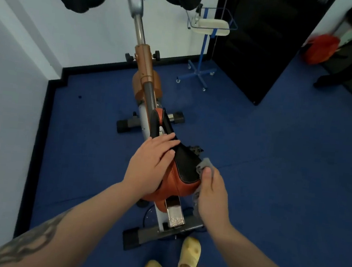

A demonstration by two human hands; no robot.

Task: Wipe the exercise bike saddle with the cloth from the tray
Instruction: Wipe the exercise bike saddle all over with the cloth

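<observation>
The saddle (186,168), orange and black, sits at the frame's centre on the exercise bike (143,71). The left hand (151,163) lies flat and unclenched on the saddle's 9 o'clock side, fingers spread over the black top. At the saddle's 3 o'clock edge, the right hand (211,197) grips the grey cloth (205,164), pressing it against the saddle's side. The tray (212,27) stands on a blue stand at 1 o'clock, well apart.

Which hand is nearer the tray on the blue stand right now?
Left, marginally. The left hand lies flat on the saddle, the right hand holds the cloth at its right edge; the tray stands far beyond both.
</observation>
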